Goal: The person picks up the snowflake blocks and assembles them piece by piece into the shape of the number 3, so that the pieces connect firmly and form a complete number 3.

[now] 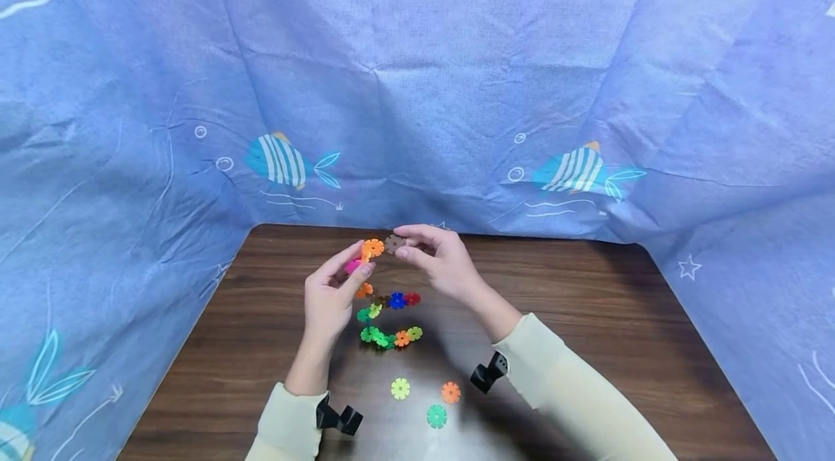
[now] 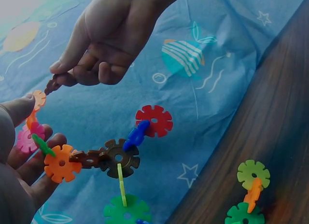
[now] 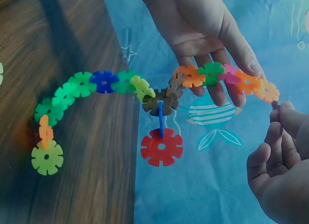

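My left hand (image 1: 328, 299) holds a chain of notched plastic interlocking discs, thumb and fingers near its orange end disc (image 1: 373, 248). Between the right hand's (image 1: 451, 267) thumb and fingertips is a brown disc (image 1: 395, 243), right at that orange disc's edge; I cannot tell whether they are joined. The chain curves through pink, green, orange, brown and blue pieces. A red disc (image 3: 161, 149) sits on a side branch off a dark brown disc (image 2: 119, 157). At the far end is a yellow-green disc (image 3: 47, 157).
Three loose discs lie on the dark wooden table (image 1: 574, 316): yellow-green (image 1: 400, 388), orange (image 1: 451, 393) and green (image 1: 437, 416). Blue cloth (image 1: 430, 106) printed with fish stands behind the table and along both sides.
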`<state>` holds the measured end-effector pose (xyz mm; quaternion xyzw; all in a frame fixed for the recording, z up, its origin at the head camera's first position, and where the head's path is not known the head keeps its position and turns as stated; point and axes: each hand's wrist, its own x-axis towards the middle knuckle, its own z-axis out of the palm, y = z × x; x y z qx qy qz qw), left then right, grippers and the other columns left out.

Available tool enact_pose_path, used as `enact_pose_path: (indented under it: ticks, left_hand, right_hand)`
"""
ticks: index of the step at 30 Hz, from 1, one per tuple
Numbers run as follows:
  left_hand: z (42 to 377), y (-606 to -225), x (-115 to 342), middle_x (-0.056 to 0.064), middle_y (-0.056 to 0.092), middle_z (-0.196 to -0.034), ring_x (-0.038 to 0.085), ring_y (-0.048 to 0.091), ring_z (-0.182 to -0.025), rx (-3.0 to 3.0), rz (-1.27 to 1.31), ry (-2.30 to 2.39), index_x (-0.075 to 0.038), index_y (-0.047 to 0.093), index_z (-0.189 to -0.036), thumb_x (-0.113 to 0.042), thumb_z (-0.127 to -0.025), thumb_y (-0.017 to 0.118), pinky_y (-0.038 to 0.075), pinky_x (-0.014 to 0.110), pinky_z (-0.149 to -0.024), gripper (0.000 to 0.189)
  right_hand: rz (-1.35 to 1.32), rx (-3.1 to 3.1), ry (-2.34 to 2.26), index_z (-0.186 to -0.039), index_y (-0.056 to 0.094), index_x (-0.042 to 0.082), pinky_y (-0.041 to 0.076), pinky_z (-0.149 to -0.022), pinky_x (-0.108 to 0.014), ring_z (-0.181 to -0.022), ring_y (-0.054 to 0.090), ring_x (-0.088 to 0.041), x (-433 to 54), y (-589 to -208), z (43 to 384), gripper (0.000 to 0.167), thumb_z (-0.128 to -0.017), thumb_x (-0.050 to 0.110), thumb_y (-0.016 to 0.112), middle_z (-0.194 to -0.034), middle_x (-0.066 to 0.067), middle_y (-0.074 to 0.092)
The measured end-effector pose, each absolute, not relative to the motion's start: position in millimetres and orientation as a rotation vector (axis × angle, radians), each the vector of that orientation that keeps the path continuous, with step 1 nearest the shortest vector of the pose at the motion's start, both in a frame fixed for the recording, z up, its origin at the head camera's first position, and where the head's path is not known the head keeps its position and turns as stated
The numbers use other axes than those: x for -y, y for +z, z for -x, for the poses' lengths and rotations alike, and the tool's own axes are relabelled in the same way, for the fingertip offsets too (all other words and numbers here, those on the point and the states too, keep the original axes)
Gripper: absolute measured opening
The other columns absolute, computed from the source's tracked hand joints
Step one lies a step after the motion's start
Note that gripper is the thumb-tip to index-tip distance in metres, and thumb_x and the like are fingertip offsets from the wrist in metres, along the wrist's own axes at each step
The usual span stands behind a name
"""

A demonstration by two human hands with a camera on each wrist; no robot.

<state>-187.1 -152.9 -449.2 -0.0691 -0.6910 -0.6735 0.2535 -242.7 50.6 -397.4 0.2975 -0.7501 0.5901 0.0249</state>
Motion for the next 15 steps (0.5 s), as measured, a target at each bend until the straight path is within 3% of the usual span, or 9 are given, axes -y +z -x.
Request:
enact_pose_path:
  ticks: [6,10,15]
  left_hand:
    - [187.4,-449.9,150.3,0.015,0.076,-0.108,0.009,0.066,-0.074,1.885,0.183,-1.837,-0.007,0.075,-0.124,-0.001,-0.089,0.078,0.055,0.019,-0.063,0.035]
    - [185.9,-447.2,148.2,0.020,0.076,-0.107,0.009,0.066,-0.074,1.880,0.179,-1.846,-0.005,0.075,-0.122,0.001,-0.089,0.078,0.055,0.017,-0.064,0.034]
    - [185.3,-447.1,148.7,0.022,0.076,-0.107,0.010,0.066,-0.075,1.878,0.181,-1.843,-0.003,0.075,-0.121,0.002,-0.087,0.079,0.056,0.018,-0.065,0.034]
  right_hand:
    - [-0.844,2.314,1.877,-0.121,0.073,0.003,0.046,-0.058,-0.021,-0.079,0.068,-0.017,-48.4,-399.0,243.4,0.029,-0.094,0.010,0.075,-0.098,-0.014,0.078]
    - [-0.804,2.324,1.941,-0.119,0.073,0.005,0.055,-0.061,-0.025,-0.083,0.073,-0.027,-47.7,-399.8,243.8,0.028,-0.093,0.012,0.077,-0.102,-0.014,0.078]
    - [-0.811,2.280,2.006,-0.115,0.075,0.002,0.063,-0.070,-0.037,-0.084,0.075,-0.018,-45.5,-401.5,242.9,0.026,-0.091,0.010,0.079,-0.105,-0.014,0.078]
